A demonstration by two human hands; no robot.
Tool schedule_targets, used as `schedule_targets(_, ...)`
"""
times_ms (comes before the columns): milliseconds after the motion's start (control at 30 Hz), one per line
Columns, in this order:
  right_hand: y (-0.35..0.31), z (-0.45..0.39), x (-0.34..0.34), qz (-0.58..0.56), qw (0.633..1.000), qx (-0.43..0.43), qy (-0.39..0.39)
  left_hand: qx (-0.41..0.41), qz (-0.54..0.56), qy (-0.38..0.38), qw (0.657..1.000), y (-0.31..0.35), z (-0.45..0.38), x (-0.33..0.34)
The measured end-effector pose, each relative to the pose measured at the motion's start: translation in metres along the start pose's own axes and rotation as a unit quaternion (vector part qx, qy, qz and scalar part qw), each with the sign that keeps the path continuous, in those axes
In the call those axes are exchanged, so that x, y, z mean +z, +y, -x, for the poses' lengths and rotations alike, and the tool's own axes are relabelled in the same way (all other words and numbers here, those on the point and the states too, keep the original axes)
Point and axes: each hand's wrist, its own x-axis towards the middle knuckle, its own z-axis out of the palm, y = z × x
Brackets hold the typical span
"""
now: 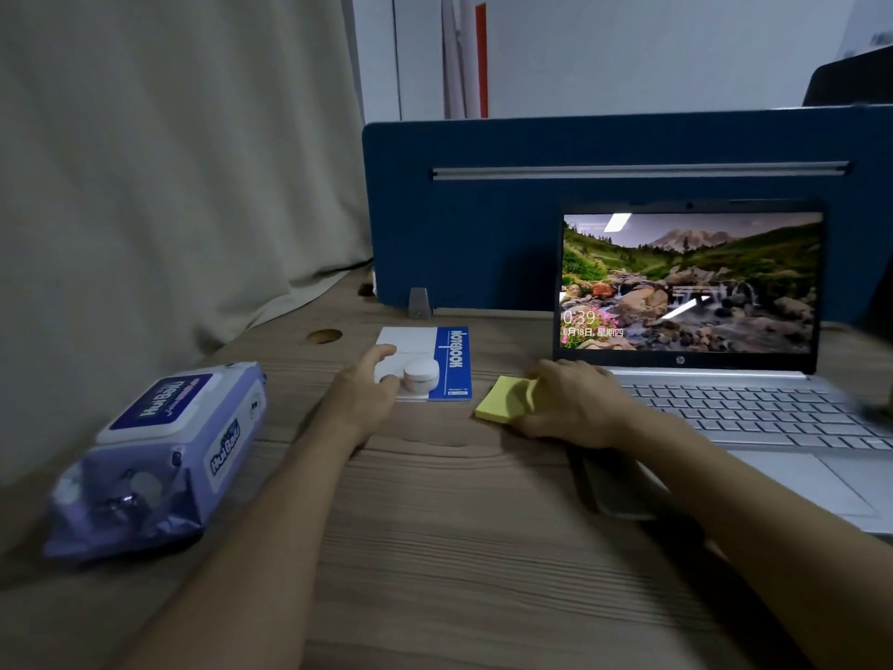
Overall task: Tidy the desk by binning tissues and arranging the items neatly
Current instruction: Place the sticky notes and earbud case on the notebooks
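A white and blue notebook lies flat near the back of the wooden desk. On it stands a small round white jar, with my left hand curled around its left side, thumb and fingers touching it. To the right, my right hand grips a yellow pad of sticky notes that rests on the desk beside the laptop. A purple pack of wet wipes lies at the desk's left edge. No loose tissues are in view.
An open silver laptop with a lit screen fills the right side. A dark flat object lies under my right forearm. A blue partition closes the back, a curtain hangs at the left, and a cable hole sits behind.
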Motion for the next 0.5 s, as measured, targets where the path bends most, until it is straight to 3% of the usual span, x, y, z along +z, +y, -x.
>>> schedule_targets(300, -0.002, -0.035, -0.014, -0.147, 0.984, -0.063, 0.077, -0.021, 0.027, 0.008, 0.999, -0.001, -0.001, 0.000)
schedule_targets(500, -0.021, -0.091, 0.004, -0.182, 0.980, -0.034, 0.077, -0.019, 0.025, -0.001, 1.000, -0.004, -0.001, -0.001)
